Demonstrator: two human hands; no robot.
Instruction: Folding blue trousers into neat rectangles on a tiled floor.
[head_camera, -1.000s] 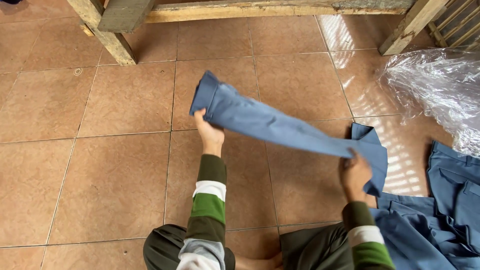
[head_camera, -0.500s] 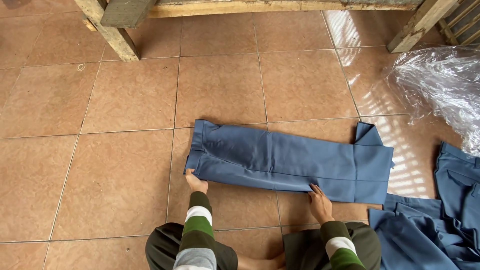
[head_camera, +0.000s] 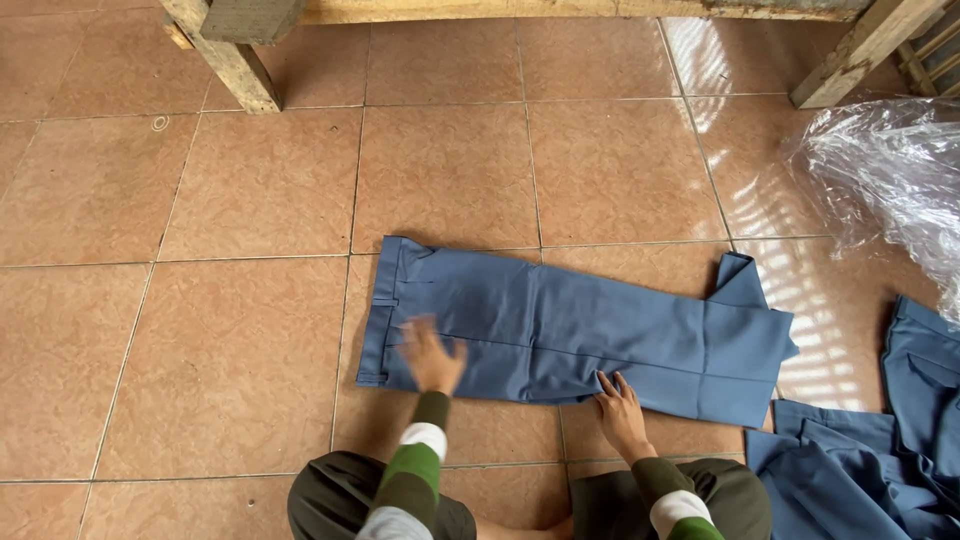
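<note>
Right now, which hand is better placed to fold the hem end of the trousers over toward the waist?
Probably the right hand: it rests on the blue trousers nearer the hem end, while the left hand lies flat near the waistband.

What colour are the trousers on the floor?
The trousers are plain blue, spread flat on the tiled floor; the head view shows them best.

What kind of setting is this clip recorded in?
Probably a home or small garment workspace, worked at floor level: a terracotta tiled floor, blue trousers spread flat under both hands, more blue garments piled nearby, clear plastic wrap, and wooden furniture legs.
</note>
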